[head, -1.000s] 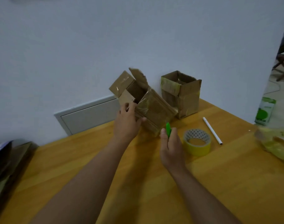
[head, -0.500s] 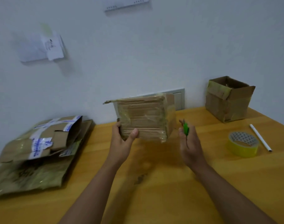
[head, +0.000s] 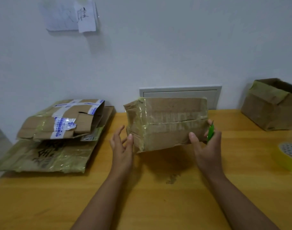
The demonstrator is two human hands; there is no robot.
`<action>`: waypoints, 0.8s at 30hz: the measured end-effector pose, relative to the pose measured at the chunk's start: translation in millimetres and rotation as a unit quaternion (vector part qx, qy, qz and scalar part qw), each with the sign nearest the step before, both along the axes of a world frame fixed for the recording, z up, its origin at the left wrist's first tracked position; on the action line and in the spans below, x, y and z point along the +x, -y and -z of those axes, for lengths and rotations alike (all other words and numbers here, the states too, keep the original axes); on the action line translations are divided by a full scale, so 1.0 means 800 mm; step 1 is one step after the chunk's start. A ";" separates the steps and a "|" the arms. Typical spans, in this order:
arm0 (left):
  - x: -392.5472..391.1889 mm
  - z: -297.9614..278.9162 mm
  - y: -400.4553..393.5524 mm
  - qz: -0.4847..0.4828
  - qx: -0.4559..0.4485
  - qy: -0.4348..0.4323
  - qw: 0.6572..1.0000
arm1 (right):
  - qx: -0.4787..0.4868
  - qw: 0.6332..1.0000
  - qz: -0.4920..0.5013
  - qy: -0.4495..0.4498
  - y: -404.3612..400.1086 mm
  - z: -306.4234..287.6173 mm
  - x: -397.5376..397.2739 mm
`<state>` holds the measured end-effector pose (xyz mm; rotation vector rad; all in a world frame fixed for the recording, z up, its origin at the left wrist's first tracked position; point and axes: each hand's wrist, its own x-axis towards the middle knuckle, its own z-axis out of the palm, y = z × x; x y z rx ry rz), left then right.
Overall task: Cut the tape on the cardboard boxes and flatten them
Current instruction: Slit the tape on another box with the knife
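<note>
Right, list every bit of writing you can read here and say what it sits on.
Paper note on the wall: one handwritten character, not clear enough to quote.
Blue-printed tape on the flattened boxes: too small to read.
Black marker writing on the bottom flat box: blurred, unreadable.
Held box: faded print under tape, unreadable.
Nothing else carries text.

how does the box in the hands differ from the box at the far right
The held box is off the table, turned on its side, taped shut. The far-right box stands on the table, top open. The right hand holds the first; nothing touches the second. Both are brown cardboard with yellowish tape.
</note>
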<state>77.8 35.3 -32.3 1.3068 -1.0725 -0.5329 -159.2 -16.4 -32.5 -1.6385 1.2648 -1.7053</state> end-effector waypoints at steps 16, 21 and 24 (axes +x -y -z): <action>-0.009 -0.144 0.022 0.067 -0.164 0.303 0.937 | 0.012 0.990 -0.078 -0.121 -0.044 0.007 0.037; -0.023 -0.119 0.037 0.063 -0.157 0.333 0.928 | -0.003 0.993 -0.074 -0.089 -0.035 0.007 0.021; -0.029 -0.115 0.049 0.048 -0.184 0.343 0.920 | -0.014 0.994 -0.073 -0.079 -0.035 0.010 0.022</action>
